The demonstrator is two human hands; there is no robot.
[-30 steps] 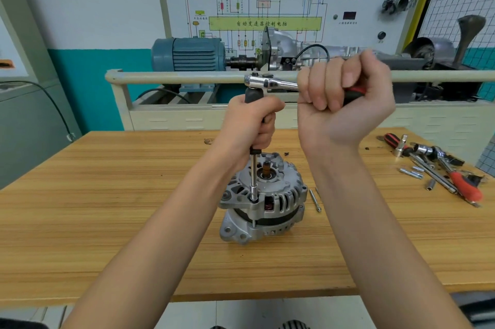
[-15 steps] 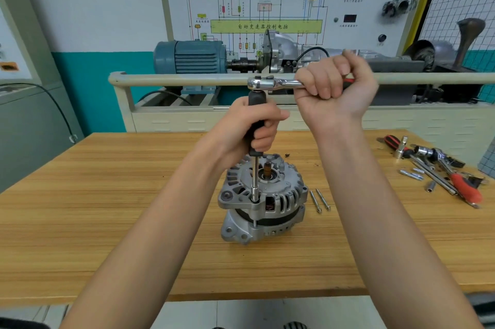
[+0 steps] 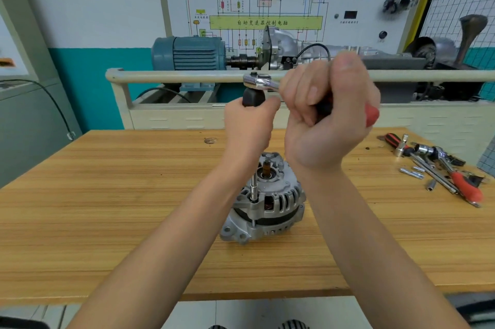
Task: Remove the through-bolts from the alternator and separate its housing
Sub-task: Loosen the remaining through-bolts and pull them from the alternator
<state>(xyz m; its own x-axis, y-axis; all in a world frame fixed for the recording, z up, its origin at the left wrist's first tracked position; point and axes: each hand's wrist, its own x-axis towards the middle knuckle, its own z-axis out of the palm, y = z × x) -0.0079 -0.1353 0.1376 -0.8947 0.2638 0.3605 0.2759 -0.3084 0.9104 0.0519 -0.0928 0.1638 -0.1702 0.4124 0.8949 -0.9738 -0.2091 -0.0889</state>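
Observation:
A silver alternator [image 3: 270,208] stands on the wooden bench [image 3: 107,208], shaft end up. A socket on a long extension bar [image 3: 253,189] sits on a through-bolt at the housing's front left. My left hand [image 3: 249,127] grips the black handle of the extension just under the ratchet head [image 3: 258,81]. My right hand [image 3: 329,117] is wrapped around the ratchet's red and black handle, whose red end [image 3: 372,114] sticks out to the right. The loose bolts seen earlier beside the alternator are hidden behind my right forearm.
Loose tools [image 3: 442,167] lie at the bench's right rear: ratchets, sockets, extension bars and red-handled pieces. Behind the bench runs a cream rail [image 3: 174,76] in front of a blue motor [image 3: 187,53] and gearbox rig. A wiring-diagram board covers the wall.
My right hand has swung the ratchet handle toward me and to the right, so the red end now shows. My left hand has stayed on the extension handle.

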